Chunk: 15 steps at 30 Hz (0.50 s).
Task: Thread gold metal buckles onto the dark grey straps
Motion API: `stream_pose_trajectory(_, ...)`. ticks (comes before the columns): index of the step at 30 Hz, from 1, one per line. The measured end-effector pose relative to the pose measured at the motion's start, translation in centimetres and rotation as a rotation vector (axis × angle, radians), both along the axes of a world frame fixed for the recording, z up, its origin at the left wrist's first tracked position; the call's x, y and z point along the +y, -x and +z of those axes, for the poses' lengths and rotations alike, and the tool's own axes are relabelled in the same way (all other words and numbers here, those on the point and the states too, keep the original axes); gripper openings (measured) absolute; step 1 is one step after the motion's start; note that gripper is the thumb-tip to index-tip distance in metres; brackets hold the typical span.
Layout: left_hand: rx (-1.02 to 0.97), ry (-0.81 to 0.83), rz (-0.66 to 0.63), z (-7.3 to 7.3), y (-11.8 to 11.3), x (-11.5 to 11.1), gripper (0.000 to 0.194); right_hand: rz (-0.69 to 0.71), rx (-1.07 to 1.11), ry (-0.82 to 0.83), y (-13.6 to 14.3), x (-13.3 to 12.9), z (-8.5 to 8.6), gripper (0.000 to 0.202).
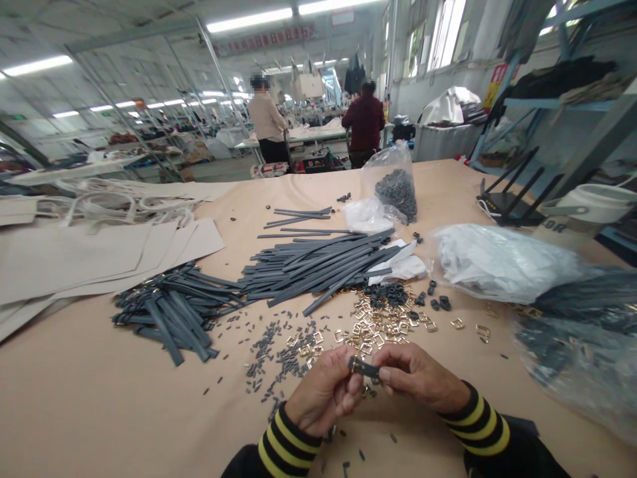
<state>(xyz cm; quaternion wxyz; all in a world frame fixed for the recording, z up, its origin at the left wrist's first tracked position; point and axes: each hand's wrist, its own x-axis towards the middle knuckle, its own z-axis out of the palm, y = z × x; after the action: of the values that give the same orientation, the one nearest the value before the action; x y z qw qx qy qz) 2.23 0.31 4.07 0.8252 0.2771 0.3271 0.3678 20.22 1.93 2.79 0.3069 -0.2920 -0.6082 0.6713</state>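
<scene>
Between my two hands is a short stretch of dark grey strap (367,368) with a gold buckle (354,364) at its left end. My left hand (328,388) pinches the buckle end. The fingers of my right hand (418,377) close on the strap's other end. Just beyond my hands lies a pile of gold rectangular buckles (368,325), with small dark strap loops (391,293) heaped behind it. Many tiny dark cut pieces (279,352) are scattered to the left. Long grey straps (318,262) lie in a stack farther back.
Straps with buckles (174,312) form a bundle at left, beside beige fabric panels (99,255). A clear bag of dark loops (395,189) stands at the back. Plastic bags (502,262), a black router (515,199) and a pale bucket (572,216) occupy the right. Two people stand beyond the table.
</scene>
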Motion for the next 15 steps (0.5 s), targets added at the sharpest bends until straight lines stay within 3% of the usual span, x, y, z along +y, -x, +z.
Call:
stream_pose_trajectory(8,0.02,0.055,0.025,-1.5,-2.3,-1.0,0.024,-0.038,0.027,0.1,0.5,-0.4,-0.5,0.024)
stream_pose_trajectory(15,0.062,0.011,-0.001,-1.9,-1.7,-0.5,0.028,-0.045,0.004,0.029,0.9,-0.6,-0.6,0.02)
